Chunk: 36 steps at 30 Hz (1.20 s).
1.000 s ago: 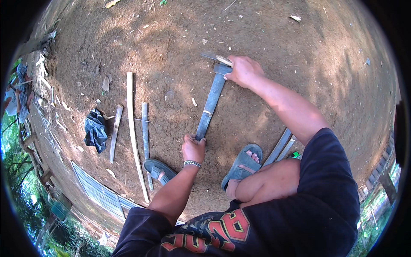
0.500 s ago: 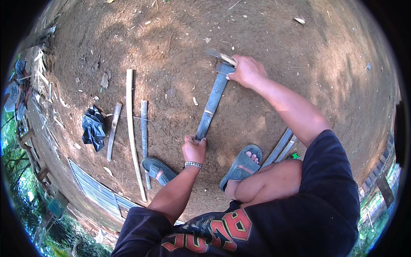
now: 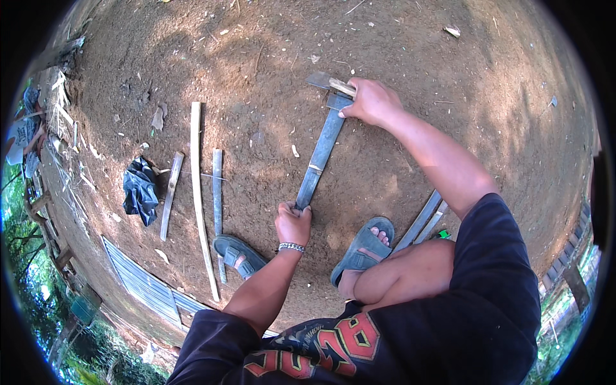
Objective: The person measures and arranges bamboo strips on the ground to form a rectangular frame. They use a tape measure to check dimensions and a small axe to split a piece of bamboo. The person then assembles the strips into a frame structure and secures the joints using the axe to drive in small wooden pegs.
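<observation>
My left hand (image 3: 292, 224) is closed on the near end of a grey-blue bamboo slat (image 3: 325, 144), which slants up and to the right. At the slat's far end, my right hand (image 3: 374, 104) is closed round a short tool with a pale wooden handle (image 3: 342, 88) and a flat grey metal blade (image 3: 318, 79). Its exact kind cannot be told. A short grey flat piece (image 3: 337, 101) lies crosswise over the slat's far end, under my right thumb. The fingers beneath are hidden.
On the dirt at the left lie a long pale strip (image 3: 196, 173), two shorter slats (image 3: 171, 196) (image 3: 217, 192) and a crumpled black plastic bag (image 3: 140, 191). More slats (image 3: 420, 221) lie beside my right sandal (image 3: 364, 250). A ribbed metal sheet (image 3: 141, 282) is at lower left.
Both hands keep their holds, and the slat stays almost in place. The blade in my right hand has turned slightly, so more of its flat side shows.
</observation>
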Tool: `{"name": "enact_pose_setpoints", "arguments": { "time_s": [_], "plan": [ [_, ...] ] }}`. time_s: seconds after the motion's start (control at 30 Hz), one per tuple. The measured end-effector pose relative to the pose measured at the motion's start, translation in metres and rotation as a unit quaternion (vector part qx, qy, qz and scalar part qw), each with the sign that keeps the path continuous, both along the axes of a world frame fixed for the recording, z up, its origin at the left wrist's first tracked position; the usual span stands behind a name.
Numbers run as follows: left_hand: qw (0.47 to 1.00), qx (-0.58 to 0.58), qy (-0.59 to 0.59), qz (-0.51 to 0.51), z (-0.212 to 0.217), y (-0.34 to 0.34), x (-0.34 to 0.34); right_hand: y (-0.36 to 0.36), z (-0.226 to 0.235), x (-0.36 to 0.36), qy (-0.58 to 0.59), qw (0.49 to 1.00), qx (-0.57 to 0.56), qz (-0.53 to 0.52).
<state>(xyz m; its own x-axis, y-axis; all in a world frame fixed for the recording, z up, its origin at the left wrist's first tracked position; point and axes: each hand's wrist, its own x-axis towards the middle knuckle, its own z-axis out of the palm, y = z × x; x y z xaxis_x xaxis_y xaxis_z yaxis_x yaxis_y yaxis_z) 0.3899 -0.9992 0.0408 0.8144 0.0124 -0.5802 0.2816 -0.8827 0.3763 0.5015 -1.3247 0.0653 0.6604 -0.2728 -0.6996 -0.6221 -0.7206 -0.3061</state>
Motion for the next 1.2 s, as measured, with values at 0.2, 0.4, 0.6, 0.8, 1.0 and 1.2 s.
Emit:
{"name": "enact_pose_setpoints", "arguments": {
  "time_s": [0.2, 0.4, 0.6, 0.8, 1.0, 1.2],
  "plan": [
    [1.000, -0.009, -0.003, 0.006, -0.001, 0.000, -0.001, 0.003, -0.005, -0.002, -0.020, 0.999, -0.025, -0.001],
    [1.000, -0.014, -0.015, 0.014, -0.006, 0.002, -0.007, 0.001, -0.003, 0.002, 0.008, 1.000, -0.023, 0.004],
    [1.000, -0.009, -0.004, 0.020, -0.001, -0.001, -0.006, -0.005, -0.014, -0.003, -0.030, 1.000, -0.009, 0.003],
    [1.000, -0.016, -0.008, 0.025, -0.003, 0.001, -0.008, -0.007, -0.022, -0.009, -0.061, 0.998, 0.011, -0.009],
    [0.999, -0.019, -0.010, 0.036, -0.003, -0.001, -0.009, -0.007, -0.022, -0.008, -0.055, 0.998, 0.019, -0.022],
    [0.999, -0.018, -0.013, 0.032, -0.004, 0.000, -0.010, -0.007, -0.029, -0.005, -0.055, 0.998, 0.021, -0.017]
  ]
}}
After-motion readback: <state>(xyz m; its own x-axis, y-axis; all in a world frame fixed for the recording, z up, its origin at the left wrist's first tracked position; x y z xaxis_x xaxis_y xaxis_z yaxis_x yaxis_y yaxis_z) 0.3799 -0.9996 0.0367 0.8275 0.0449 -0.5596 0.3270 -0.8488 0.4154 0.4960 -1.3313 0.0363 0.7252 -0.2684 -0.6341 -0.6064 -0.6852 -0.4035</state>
